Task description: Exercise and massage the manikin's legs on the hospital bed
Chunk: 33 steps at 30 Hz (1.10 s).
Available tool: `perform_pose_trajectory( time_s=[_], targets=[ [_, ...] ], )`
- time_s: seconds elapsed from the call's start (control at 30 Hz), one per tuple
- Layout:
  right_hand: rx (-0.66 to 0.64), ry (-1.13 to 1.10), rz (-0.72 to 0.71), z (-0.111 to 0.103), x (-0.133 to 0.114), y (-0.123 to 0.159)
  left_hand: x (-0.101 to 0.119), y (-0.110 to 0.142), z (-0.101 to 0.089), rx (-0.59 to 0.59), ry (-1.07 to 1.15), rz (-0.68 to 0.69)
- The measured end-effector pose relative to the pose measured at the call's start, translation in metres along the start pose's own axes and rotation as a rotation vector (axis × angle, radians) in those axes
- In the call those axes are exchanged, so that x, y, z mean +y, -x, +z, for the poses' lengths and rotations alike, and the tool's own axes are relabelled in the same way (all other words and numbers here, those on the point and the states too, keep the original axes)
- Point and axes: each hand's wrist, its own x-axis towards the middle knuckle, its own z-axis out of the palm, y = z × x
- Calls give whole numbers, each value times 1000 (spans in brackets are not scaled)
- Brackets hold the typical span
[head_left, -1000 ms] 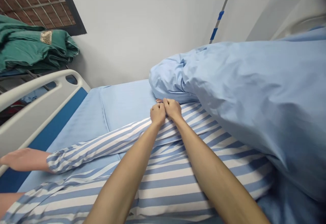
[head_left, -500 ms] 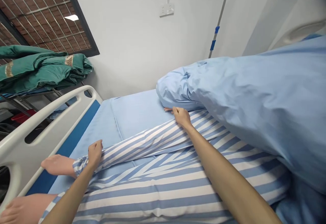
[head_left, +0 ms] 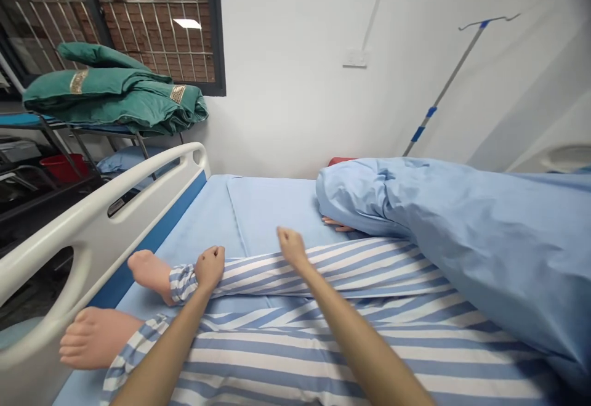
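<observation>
Striped blue-and-white trousers (head_left: 258, 357) cover the legs of a manikin-like figure lying on the bed. Its bare feet, the far foot (head_left: 150, 273) and the near foot (head_left: 95, 338), stick out at the left. My left hand (head_left: 210, 267) is closed at the lower end of the far trouser leg, just above the bunched cuff; its fingertips are hidden. Farther up that leg, my right hand (head_left: 292, 247) forms a slightly blurred fist over its far edge, with no cloth visible in it. A light-blue quilt (head_left: 462, 215) covers the upper body, and fingertips (head_left: 336, 223) peep from under it.
A white-and-blue footboard (head_left: 152, 181) closes the bed's left end. Behind it, folded green bedding (head_left: 124, 95) lies on a rack under a barred window, with a red basin (head_left: 67, 167) below. An IV pole (head_left: 446, 89) stands by the wall beyond the quilt.
My right hand has left the thigh beside the quilt and moved along the far leg toward the foot. My left hand stays near the cuff. The view has shifted, showing more of the pole.
</observation>
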Motion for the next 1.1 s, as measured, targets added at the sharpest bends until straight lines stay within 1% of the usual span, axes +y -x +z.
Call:
perform_pose_trajectory(
  time_s=[0.07,0.13,0.2,0.27,0.33,0.4,0.5,0.63,0.7,0.77,0.83,0.93,1.0,1.1],
  targets=[
    [-61,-133,-71,52,-47,12,-1,0,-1,-13,-1,8],
    [-95,-209,-87,93,-81,23,-4,1,-2,-27,-5,35],
    [-83,-227,-51,118,-98,31,-6,2,-2,-31,-8,58],
    [-78,-228,-30,128,-101,34,-9,2,-1,-23,8,67],
    [-95,-249,-39,129,-97,34,-10,2,-1,-14,47,69],
    [-100,-295,-34,126,-94,33,-8,-1,-1,-32,127,59],
    [-72,-383,-4,124,-93,32,4,-10,-4,-48,336,-1],
    [-53,-521,23,123,-92,30,29,-21,-7,60,618,-63],
    [-36,-587,75,122,-91,28,37,-21,-3,77,673,-104],
    [-23,-635,127,120,-90,27,38,-18,4,64,652,-157],
    [-14,-672,161,118,-91,27,33,-14,12,28,605,-168],
    [-46,-706,170,116,-93,27,22,-8,19,-14,535,-50],
    [-87,-683,156,115,-93,26,17,-6,20,0,480,22],
    [-127,-486,125,109,-88,20,16,-5,21,19,405,91]
  ],
)
